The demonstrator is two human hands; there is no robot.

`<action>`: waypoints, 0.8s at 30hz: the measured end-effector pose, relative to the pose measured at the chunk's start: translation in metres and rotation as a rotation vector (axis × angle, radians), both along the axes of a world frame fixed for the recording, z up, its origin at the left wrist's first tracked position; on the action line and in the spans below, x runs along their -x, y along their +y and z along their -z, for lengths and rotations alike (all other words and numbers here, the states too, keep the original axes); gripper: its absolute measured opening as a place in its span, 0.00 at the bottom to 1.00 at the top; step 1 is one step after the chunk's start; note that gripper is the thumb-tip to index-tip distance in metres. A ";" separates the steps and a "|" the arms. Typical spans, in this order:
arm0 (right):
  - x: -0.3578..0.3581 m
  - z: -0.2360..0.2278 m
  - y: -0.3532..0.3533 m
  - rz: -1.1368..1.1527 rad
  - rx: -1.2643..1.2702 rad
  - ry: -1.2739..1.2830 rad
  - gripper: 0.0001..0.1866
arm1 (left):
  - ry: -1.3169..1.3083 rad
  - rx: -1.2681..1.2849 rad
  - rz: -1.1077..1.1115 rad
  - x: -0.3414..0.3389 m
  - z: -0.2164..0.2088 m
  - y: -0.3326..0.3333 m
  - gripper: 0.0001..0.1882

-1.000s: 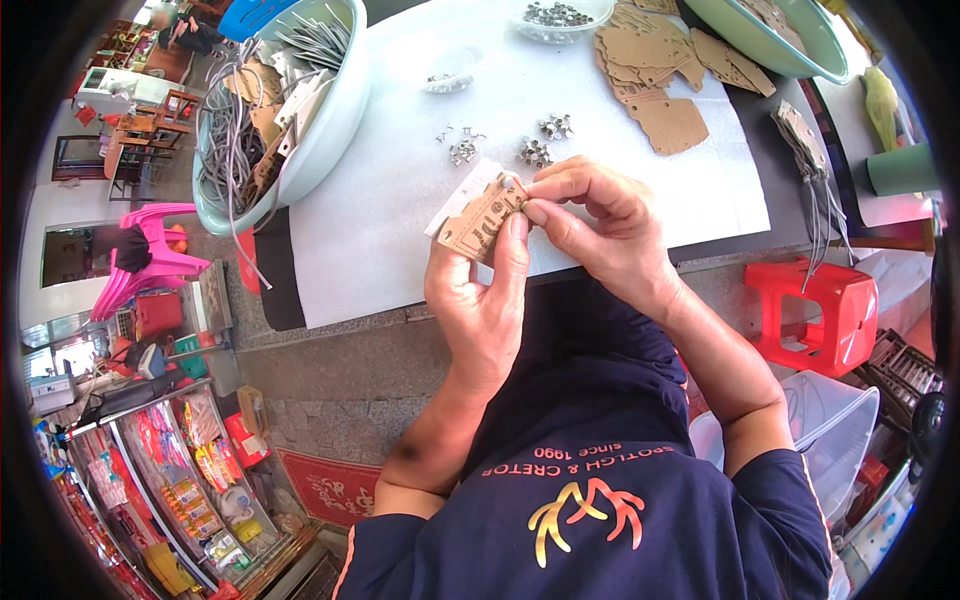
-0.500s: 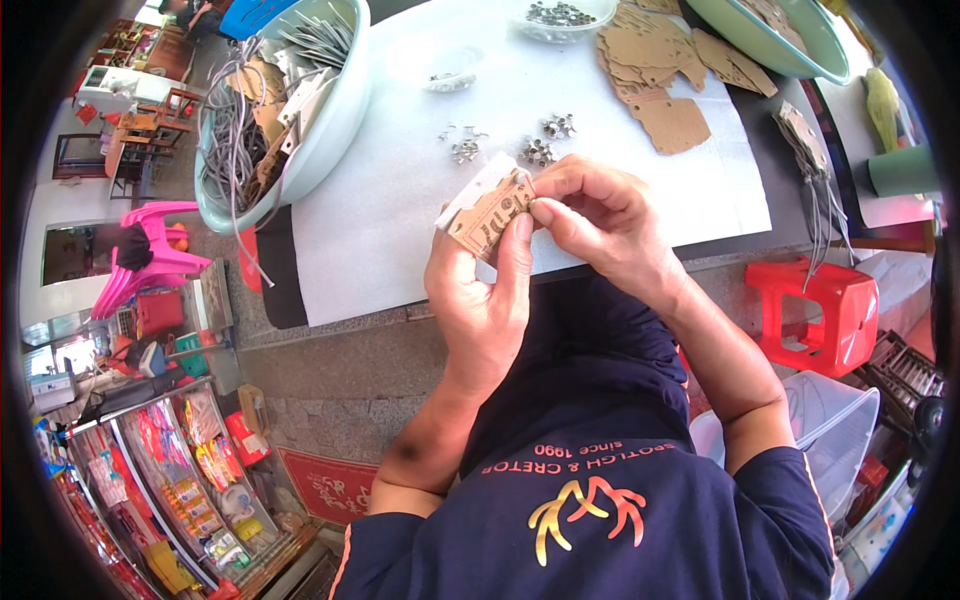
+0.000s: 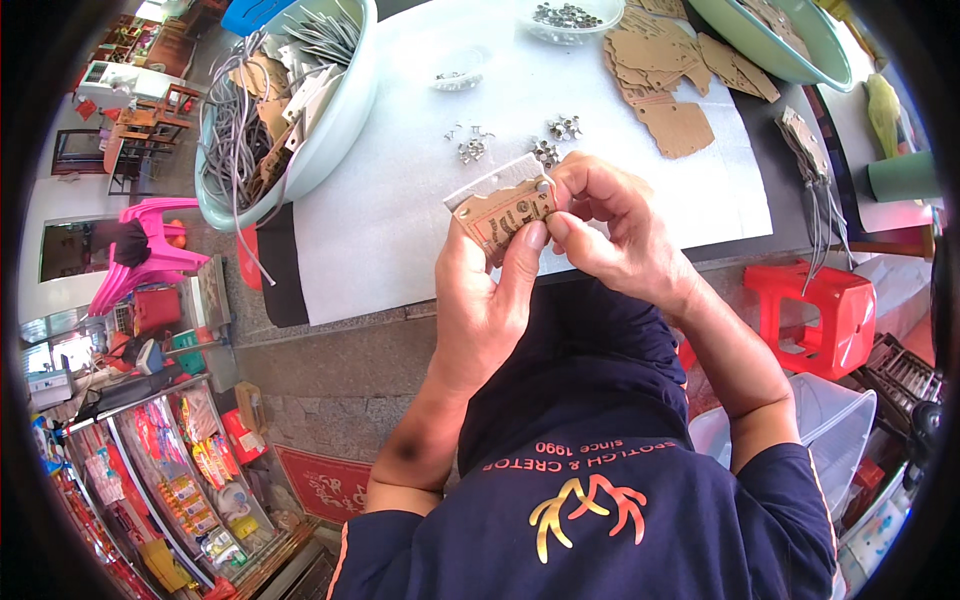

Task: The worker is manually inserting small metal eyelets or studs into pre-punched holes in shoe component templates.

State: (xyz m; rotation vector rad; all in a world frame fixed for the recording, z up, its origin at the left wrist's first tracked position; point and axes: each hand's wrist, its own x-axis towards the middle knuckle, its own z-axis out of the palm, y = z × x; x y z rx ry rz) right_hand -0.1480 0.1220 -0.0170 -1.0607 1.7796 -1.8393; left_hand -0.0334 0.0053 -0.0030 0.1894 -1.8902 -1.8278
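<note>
A printed brown cardboard tag (image 3: 502, 222), backed by a white card (image 3: 485, 186), is held up over the near edge of the work sheet. My left hand (image 3: 478, 305) grips it from below, its thumb across the print. My right hand (image 3: 628, 232) is closed at the tag's right edge, beside a small round metal fastener (image 3: 543, 186) at the upper corner; whether a loose part is between those fingers is hidden. Just beyond lie small piles of metal fasteners (image 3: 564, 127) and prong-like metal pieces (image 3: 471, 151).
White sheeting (image 3: 385, 235) covers the dark table. At left stands a pale tub (image 3: 345, 125) of grey cords (image 3: 232, 165) and tags. Fasteners fill a clear bowl (image 3: 566, 36). Brown cards (image 3: 678, 128) are stacked at right, near corded tags (image 3: 800, 135) and a red stool (image 3: 838, 325).
Both hands have shifted slightly right with the tag. The tag has turned so that more of its printed face and top edge shows. The fastener piles have not visibly changed.
</note>
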 end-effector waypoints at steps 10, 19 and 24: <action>-0.001 -0.003 -0.002 -0.108 0.020 -0.235 0.10 | -0.026 -0.157 0.024 0.000 -0.008 -0.001 0.14; -0.008 -0.025 0.001 -0.158 -0.175 -0.427 0.15 | -0.066 -0.500 -0.084 0.002 -0.018 -0.012 0.18; -0.010 -0.023 -0.002 -0.165 -0.193 -0.461 0.15 | -0.113 -0.473 -0.082 -0.002 -0.018 -0.008 0.18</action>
